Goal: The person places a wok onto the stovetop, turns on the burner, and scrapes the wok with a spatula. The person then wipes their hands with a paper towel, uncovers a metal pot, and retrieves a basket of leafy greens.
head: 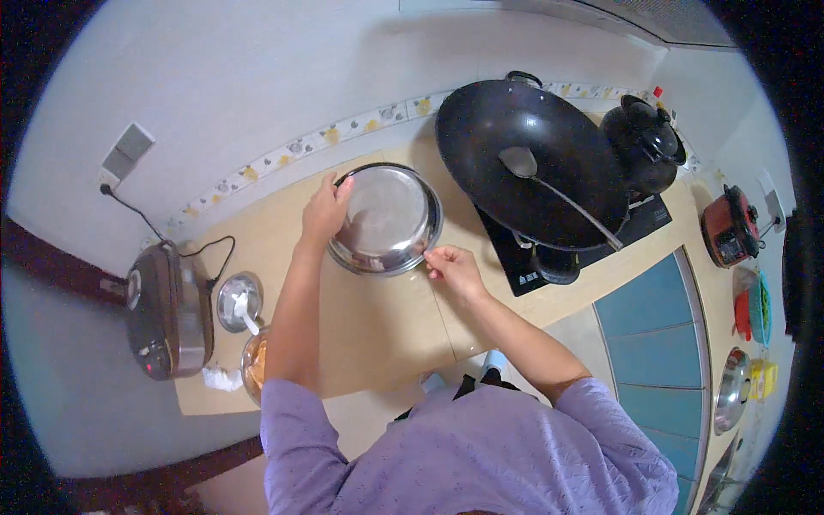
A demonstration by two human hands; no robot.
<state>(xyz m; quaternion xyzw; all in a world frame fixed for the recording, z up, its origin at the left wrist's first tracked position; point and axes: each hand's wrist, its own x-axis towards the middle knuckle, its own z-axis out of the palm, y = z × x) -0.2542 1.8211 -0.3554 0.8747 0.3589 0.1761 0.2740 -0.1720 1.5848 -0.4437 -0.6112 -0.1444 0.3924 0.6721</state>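
A shiny round metal basin (384, 209), its flat face towards me, is at the back of the counter. My left hand (327, 209) grips the upper left part of its rim. The fingers of my right hand (454, 270) pinch the rim at the lower right. A dark edge shows around the back of the basin; I cannot tell whether this is a second vessel. To the right, a large black wok (553, 199) rests over a black cooktop (515, 270), with a long-handled metal wok spatula (575, 205) lying in it.
A rice cooker (168, 312), a metal bowl with a white spoon (239, 302) and a bowl of orange food (256, 367) are on the left. Beyond the wok stands a black kettle (644, 145). A red cooker (729, 226) and a metal basin (732, 393) occupy the right counter.
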